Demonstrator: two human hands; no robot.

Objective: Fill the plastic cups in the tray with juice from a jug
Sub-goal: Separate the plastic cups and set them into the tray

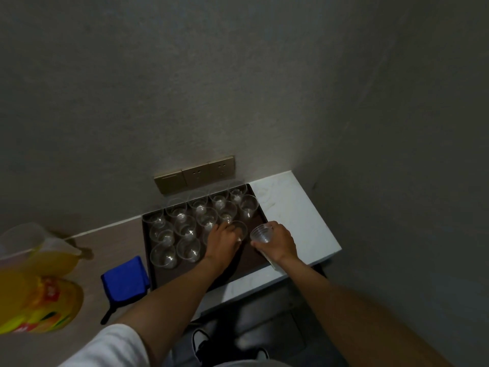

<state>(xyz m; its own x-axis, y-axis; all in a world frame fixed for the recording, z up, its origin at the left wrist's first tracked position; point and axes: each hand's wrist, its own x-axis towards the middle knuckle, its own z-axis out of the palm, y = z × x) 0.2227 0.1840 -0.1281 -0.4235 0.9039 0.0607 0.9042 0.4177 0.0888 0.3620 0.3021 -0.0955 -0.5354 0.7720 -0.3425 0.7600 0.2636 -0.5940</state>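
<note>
At frame centre, the left hand (225, 241) fingers grip a cup (238, 230) upright on the tray (248, 260). Just right, the right hand (277, 243) grasps the cup stack (262, 233), tilted. The jug (31, 250) stands far left, nearer the left hand.

A: The jug (34, 250) is cut off by the left edge, and so is the juice bottle (39, 305); its label's too blurry to read.

B: The left hand (223, 241) hides the cup (239, 230) under its fingers.
</note>
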